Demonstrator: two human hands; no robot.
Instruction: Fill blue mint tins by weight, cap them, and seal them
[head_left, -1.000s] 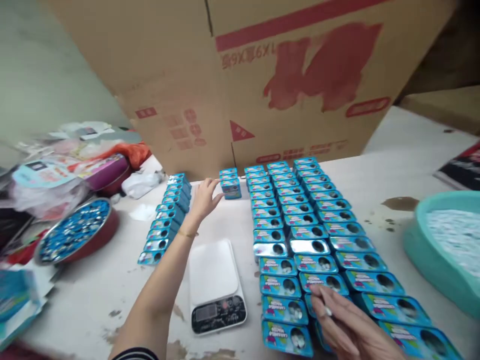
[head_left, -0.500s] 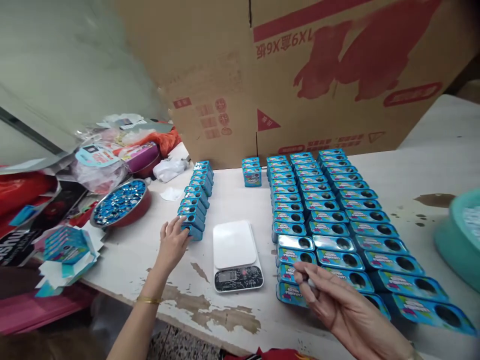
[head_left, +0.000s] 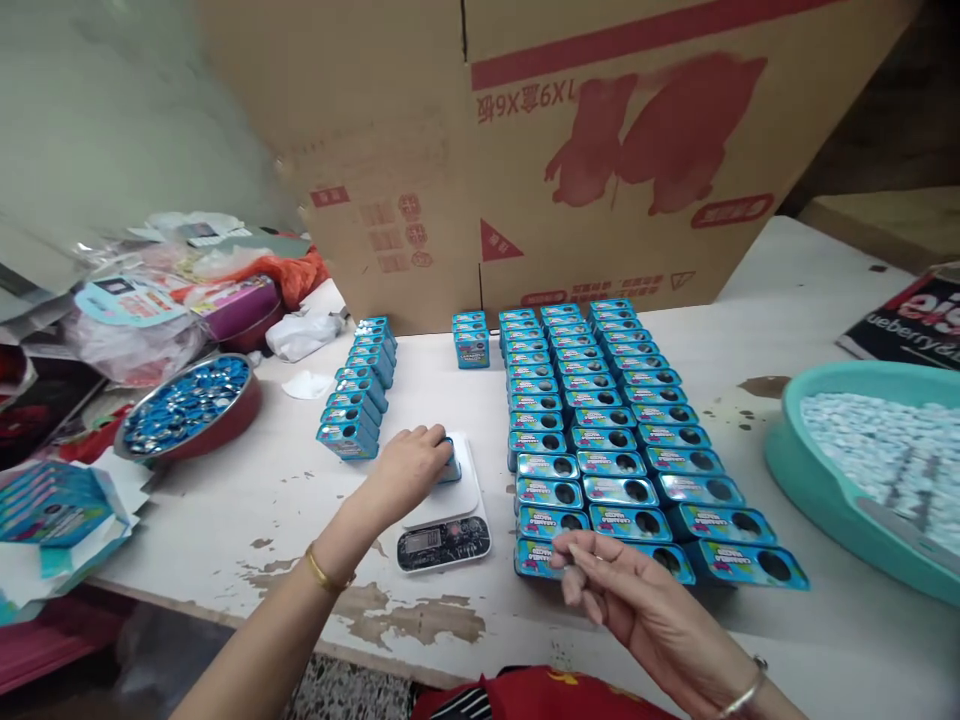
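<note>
Right hand [head_left: 630, 595]: nearest, coming in from the low right, palm partly up, over the front end of the right rows [head_left: 596, 418]. Its fingers are bent with the tips close together. They may pinch something small and pale, but it is too blurry to tell.
Right rows: three long lines of blue tins, the biggest group by far. Most tops have a dark round spot. I cannot tell if these are done or left to do.
Scale [head_left: 446, 510]: white, on the counter [head_left: 262, 500], just left of the right rows. Its screen is too fuzzy to read.
Left hand [head_left: 409, 475]: reaching in from the low left, back of the hand up, fingers bent and pinching the small tin [head_left: 452, 465].
Small tin: on the scale's plate or just over it. The job looks partway, with this one having its turn.
Left row [head_left: 360, 388]: one short line of tins, beyond the left hand. It is the other pile, done or waiting.
Back tins [head_left: 472, 350]: a tiny group standing near the big carton [head_left: 420, 150].
</note>
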